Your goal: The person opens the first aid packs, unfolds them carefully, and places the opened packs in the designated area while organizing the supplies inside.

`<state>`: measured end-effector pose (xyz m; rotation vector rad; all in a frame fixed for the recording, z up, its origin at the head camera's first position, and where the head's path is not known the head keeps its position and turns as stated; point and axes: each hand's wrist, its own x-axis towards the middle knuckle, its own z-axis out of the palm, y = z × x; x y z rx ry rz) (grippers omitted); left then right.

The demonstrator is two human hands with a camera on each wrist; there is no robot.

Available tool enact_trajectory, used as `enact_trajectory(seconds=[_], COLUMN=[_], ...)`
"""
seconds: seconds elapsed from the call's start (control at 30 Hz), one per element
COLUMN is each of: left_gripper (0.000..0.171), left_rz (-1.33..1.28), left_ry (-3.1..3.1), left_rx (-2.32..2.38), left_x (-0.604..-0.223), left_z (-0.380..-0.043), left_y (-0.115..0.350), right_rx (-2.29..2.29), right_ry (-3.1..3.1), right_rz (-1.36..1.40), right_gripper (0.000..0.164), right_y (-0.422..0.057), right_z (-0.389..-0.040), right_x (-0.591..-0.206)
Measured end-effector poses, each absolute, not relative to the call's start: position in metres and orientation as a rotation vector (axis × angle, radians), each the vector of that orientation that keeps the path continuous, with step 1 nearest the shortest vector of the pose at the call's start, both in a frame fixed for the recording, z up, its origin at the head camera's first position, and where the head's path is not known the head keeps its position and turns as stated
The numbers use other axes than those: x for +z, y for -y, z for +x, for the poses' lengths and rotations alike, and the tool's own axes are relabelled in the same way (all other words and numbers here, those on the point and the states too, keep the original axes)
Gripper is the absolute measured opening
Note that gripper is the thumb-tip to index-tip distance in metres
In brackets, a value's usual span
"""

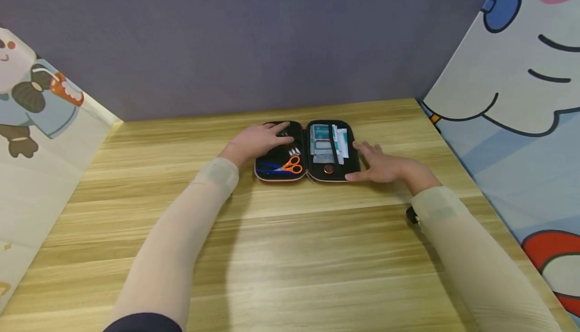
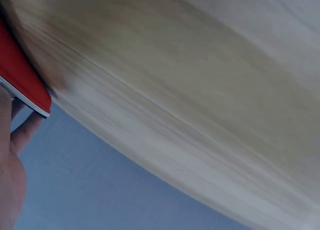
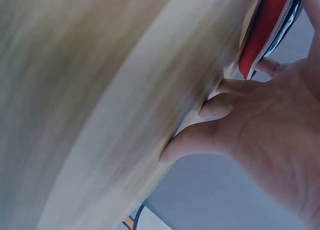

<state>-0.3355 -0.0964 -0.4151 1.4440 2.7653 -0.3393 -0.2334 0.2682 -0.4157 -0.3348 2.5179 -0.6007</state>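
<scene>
A zip-up first aid case (image 1: 317, 171) with black lining lies unfolded on the table. Over its left half is my left hand (image 1: 256, 143), fingers extended across the lining and hiding part of it. Orange-handled scissors (image 1: 291, 164), a blue slim tool (image 1: 272, 171) and small silvery pieces (image 1: 294, 151) lie there. The right half holds teal-and-white packets (image 1: 320, 133) under a black strap (image 1: 334, 145), plus a small dark red round item (image 1: 328, 169). My right hand (image 1: 385, 166) spreads its fingers at the right edge, thumb by the front corner. Both wrist views show the red shell (image 3: 265, 29).
The wood-grain table (image 1: 294, 251) meets a grey-purple wall (image 1: 254, 45) just behind the case. Cartoon-printed panels stand at the left (image 1: 50, 100) and right (image 1: 512, 105). A small black device (image 1: 411, 215) sits under the right wrist.
</scene>
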Motion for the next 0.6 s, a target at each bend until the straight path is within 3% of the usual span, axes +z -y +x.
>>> enact_trajectory(seconds=[0.4,0.6], left_gripper=[0.035,0.034], left_rz=[1.352,1.33], left_ry=[-2.894,-2.946], left_rx=[-0.41,-0.352], left_x=[-0.414,-0.417], left_z=[-0.338,-0.34], left_y=[0.087,0.083], right_rx=[-0.596,-0.588], right_ry=[-2.521,-2.518], right_rz=[-0.326,-0.321], right_gripper=[0.121,0.12], right_y=[-0.268,-0.267], right_z=[-0.231,-0.23], right_x=[-0.414,-0.413])
